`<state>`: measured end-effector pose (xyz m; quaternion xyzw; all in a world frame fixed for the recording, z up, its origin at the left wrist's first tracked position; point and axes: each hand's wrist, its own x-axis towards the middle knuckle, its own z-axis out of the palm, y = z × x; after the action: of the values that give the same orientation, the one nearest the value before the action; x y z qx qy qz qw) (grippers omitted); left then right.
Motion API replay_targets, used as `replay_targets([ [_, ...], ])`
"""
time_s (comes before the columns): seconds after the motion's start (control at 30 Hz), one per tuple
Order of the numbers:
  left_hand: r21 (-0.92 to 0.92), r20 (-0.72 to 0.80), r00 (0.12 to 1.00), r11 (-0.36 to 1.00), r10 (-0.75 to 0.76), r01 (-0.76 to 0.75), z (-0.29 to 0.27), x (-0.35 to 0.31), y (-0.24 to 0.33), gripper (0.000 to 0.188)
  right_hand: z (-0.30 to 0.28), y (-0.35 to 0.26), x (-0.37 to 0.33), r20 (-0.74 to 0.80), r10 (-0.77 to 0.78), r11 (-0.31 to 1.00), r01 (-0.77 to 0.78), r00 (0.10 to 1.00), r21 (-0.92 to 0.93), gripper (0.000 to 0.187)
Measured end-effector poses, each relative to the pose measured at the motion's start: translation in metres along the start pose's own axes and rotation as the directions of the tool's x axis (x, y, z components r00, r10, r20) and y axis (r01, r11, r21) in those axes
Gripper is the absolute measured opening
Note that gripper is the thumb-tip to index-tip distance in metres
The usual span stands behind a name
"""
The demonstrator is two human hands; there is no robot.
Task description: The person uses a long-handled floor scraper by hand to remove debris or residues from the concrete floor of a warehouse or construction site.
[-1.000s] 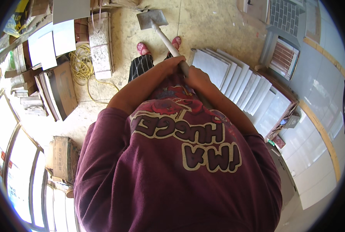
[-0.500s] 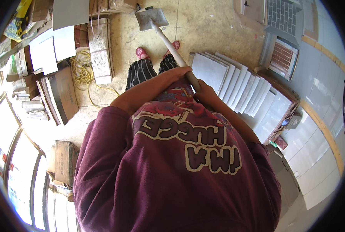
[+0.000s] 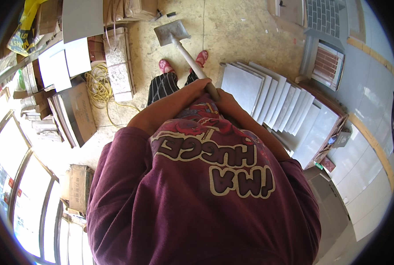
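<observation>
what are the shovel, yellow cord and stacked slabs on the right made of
The shovel blade looks like dull metal, grey and stained. Its pale, round handle is probably wood, grain unseen. The yellow cord may be smooth plastic, being evenly bright. The slabs seem smooth ceramic or stone: flat pale faces, thin edges.

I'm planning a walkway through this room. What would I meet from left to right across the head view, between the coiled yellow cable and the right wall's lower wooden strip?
Coiled yellow cable → shovel blade → fanned grey slabs → red brick-patterned panel → lower wooden strip.
</observation>
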<state>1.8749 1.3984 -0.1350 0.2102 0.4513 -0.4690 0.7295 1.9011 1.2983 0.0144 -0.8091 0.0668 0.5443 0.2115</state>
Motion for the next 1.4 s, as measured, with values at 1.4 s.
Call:
replay_targets([
  [1.4, -0.036, 0.134, 0.980, 0.989, 0.146, -0.143, 0.006, -0.021, 0.028, 0.020, -0.011, -0.014, 0.002, -0.073, -0.153, 0.984, 0.159, 0.985, 0.076, 0.044],
])
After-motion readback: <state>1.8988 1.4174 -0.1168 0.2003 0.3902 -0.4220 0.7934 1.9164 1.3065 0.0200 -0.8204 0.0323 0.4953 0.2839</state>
